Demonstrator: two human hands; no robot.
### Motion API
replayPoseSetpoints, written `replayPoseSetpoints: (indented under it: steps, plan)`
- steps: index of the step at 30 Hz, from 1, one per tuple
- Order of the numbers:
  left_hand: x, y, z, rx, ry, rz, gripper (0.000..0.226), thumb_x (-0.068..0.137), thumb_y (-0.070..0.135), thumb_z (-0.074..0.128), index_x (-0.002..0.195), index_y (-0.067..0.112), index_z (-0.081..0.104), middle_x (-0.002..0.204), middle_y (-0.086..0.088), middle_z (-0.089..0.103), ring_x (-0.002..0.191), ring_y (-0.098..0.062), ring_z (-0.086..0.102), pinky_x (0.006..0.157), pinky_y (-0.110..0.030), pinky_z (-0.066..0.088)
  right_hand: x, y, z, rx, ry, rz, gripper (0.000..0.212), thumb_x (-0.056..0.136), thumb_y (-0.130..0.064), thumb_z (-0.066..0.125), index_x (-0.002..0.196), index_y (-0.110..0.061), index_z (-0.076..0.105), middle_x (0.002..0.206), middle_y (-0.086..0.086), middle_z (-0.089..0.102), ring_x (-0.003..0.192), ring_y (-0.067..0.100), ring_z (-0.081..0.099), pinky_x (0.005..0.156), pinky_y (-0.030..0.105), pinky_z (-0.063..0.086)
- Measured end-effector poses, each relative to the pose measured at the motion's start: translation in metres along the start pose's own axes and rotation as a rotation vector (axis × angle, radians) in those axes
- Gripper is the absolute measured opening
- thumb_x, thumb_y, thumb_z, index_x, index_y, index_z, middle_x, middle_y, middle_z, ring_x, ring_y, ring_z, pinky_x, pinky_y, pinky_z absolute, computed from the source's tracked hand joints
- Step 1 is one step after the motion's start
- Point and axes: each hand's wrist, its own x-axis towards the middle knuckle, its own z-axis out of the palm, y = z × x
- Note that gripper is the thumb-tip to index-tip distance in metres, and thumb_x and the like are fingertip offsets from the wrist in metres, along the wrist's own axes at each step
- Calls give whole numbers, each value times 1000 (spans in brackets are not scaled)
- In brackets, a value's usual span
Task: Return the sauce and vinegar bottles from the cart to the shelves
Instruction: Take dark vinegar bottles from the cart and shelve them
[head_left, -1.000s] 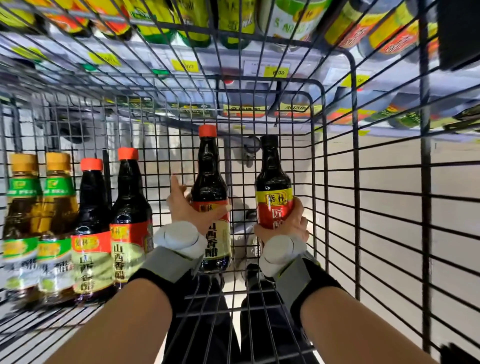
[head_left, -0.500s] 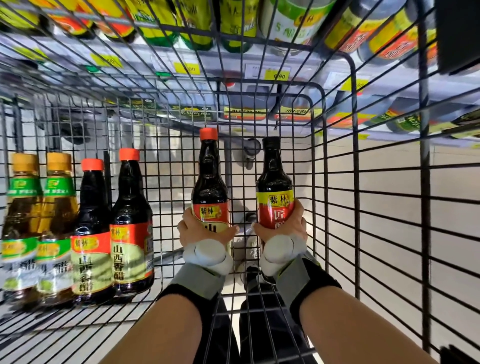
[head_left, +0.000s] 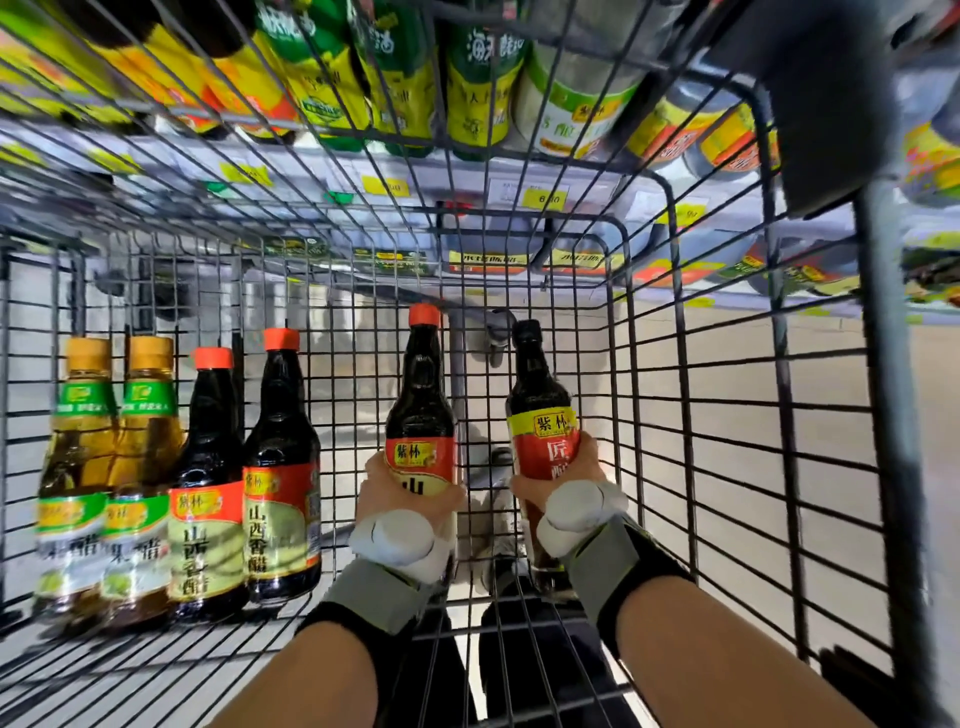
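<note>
Across the whole frame: wire cart (head_left: 727, 415), black grid walls rising at left, far end and right, grid floor at the bottom; right half of the basket holds no goods, so open room lies toward the right wall and above the bottle caps. Upper frame, seen through the wire: shelves (head_left: 467, 176) with yellow price tags along the edge and rows of green- and yellow-labelled bottles (head_left: 395, 78), partly blurred. Lower left of the frame, standing upright against the left wall in a touching row: two pale vinegar bottles (head_left: 104, 478) with yellow caps and green labels, then two dark vinegar bottles (head_left: 244, 478) with orange caps and red-and-green labels. Centre: orange-capped dark bottle (head_left: 421, 410), upright, well apart from the left row, near the black-capped dark bottle (head_left: 543, 421) with yellow-and-red label, which tilts slightly left at the neck; a gap of bare wire separates the two. Whether either base rests on the grid floor cannot be told. Left hand (head_left: 405, 493): wrapped around the lower label of the orange-capped bottle, thumb across the front, forearm entering from bottom centre. Right hand (head_left: 571, 483): clenched around the black-capped bottle below its label, fingers at the right side. Both wrists: grey straps (head_left: 605, 561) carrying white rounded devices (head_left: 395, 540).
</note>
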Motion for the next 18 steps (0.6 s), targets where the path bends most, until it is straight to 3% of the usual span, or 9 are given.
replayPoseSetpoints:
  steps: [5, 7, 9, 10, 12, 14, 16, 18]
  plan:
    - [-22, 10, -31, 87, -14, 59, 76, 64, 26, 79, 123, 8, 35, 107, -15, 59, 102, -33, 58, 89, -42, 48, -42, -10, -5, 75, -72, -110, 77, 74, -5, 71, 135, -5, 22, 131, 13, 47, 120, 26, 48, 78, 14, 36]
    - [-35, 17, -48, 64, 7, 93, 73, 66, 22, 79, 123, 6, 35, 109, -17, 58, 104, -33, 57, 88, -39, 47, -67, -15, -11, 123, -58, -168, 77, 74, -1, 70, 135, -3, 22, 127, 16, 49, 112, 27, 52, 61, 8, 34]
    - [-44, 20, -59, -13, 17, 98, 71, 65, 16, 79, 123, 7, 37, 105, -16, 58, 99, -32, 58, 86, -37, 46, -81, -18, -11, 154, -59, -204, 75, 73, 4, 69, 134, -2, 25, 126, 20, 51, 97, 26, 54, 53, 7, 40]
    - [-51, 24, -67, -56, 24, 122, 70, 63, 15, 80, 120, 9, 39, 100, -15, 57, 93, -30, 57, 82, -35, 46, -91, -22, -14, 165, -41, -226, 73, 73, 4, 69, 133, -2, 27, 124, 22, 52, 95, 26, 54, 55, 10, 43]
    - [-72, 28, -82, -149, 16, 171, 68, 52, 17, 82, 105, 14, 40, 84, -11, 55, 80, -27, 55, 77, -36, 48, -117, -27, -19, 171, -9, -248, 73, 73, -2, 71, 132, -3, 28, 118, 20, 56, 100, 29, 57, 74, 23, 44]
    - [-81, 31, -91, -221, -3, 200, 67, 47, 17, 84, 97, 12, 39, 73, -6, 53, 74, -25, 55, 68, -34, 48, -131, -32, -24, 155, -20, -255, 74, 73, -12, 73, 131, -8, 28, 103, 10, 55, 92, 22, 55, 80, 25, 42]
    - [-94, 38, -103, -245, -14, 241, 63, 55, 12, 84, 99, 14, 39, 75, -4, 55, 69, -22, 56, 63, -29, 46, -147, -40, -34, 166, 2, -273, 76, 70, -18, 75, 131, -13, 29, 98, 4, 54, 92, 20, 55, 89, 29, 43]
    - [-114, 44, -120, -254, -43, 307, 67, 49, 15, 83, 101, 17, 41, 88, -8, 60, 78, -23, 59, 72, -34, 50, -173, -44, -44, 142, 57, -309, 76, 67, -24, 75, 128, -18, 30, 100, 4, 57, 98, 25, 58, 93, 37, 44]
